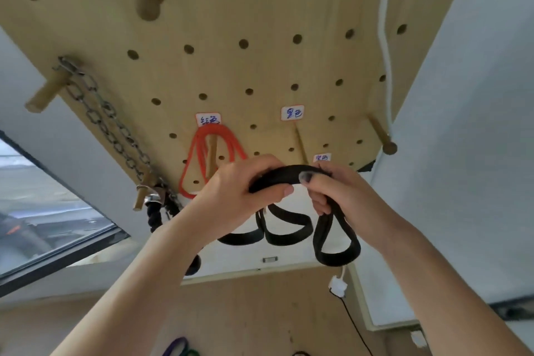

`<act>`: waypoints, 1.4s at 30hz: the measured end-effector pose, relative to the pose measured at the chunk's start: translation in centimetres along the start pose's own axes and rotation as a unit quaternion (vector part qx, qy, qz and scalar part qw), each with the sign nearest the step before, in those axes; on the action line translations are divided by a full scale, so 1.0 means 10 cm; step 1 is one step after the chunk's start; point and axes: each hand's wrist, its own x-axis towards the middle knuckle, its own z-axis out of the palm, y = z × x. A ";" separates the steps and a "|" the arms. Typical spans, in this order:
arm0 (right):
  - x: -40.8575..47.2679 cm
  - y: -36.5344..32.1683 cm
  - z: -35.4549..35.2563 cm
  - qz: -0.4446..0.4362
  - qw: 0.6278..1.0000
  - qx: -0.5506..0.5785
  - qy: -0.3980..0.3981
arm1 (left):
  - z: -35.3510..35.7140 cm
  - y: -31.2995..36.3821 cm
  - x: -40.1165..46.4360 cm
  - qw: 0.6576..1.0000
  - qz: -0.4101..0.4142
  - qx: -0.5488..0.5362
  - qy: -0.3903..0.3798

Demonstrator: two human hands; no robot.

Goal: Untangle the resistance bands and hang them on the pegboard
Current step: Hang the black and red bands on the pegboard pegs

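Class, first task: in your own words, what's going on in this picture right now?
A person stands at a wooden pegboard, gripping a bunched black resistance band with both the left hand and the right hand. Its loops dangle below, not yet on a peg. A red band already hangs on a peg under a label, and a metal chain hangs at the left.

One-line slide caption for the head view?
Both hands, left and right, grip a coiled black band below the pegboard.

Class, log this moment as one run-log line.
both hands grip black band | red band hung on pegboard | black peg bare
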 end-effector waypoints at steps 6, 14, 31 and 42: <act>0.32 0.03 -0.34 0.006 0.997 0.056 0.043 | 0.18 0.04 0.41 0.999 -0.037 -0.027 0.016; 0.69 -0.03 -0.56 0.009 0.994 0.096 0.045 | 0.07 0.03 0.83 0.998 -0.041 -0.024 0.038; 1.20 0.31 -0.57 0.028 0.996 -0.009 0.083 | 0.40 -0.49 1.11 0.986 -0.087 -0.014 0.139; 1.28 0.39 -0.55 0.004 0.996 0.026 0.090 | 0.48 -0.54 1.10 0.973 -0.017 0.109 0.200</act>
